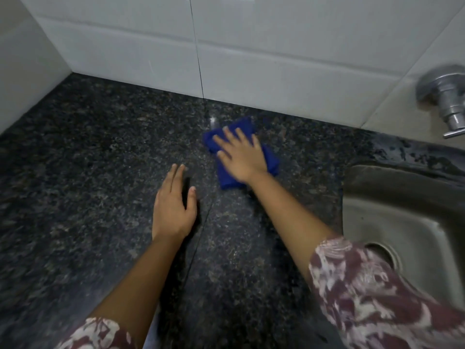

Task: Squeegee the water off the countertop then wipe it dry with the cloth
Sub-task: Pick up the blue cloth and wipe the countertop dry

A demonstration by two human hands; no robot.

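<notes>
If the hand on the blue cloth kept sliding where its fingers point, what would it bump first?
Probably the white tiled back wall; only bare speckled dark granite countertop lies ahead of the right hand.

A folded blue cloth (241, 152) lies flat on the speckled dark countertop (88, 152).

A deep blue cloth (227, 181) lies on the black, grey-speckled granite countertop (88, 157), backed by plain white wall tiles (276, 59), beside a dull grey steel sink (407, 212) and maroon sleeves (372, 298) with a white floral print.
</notes>
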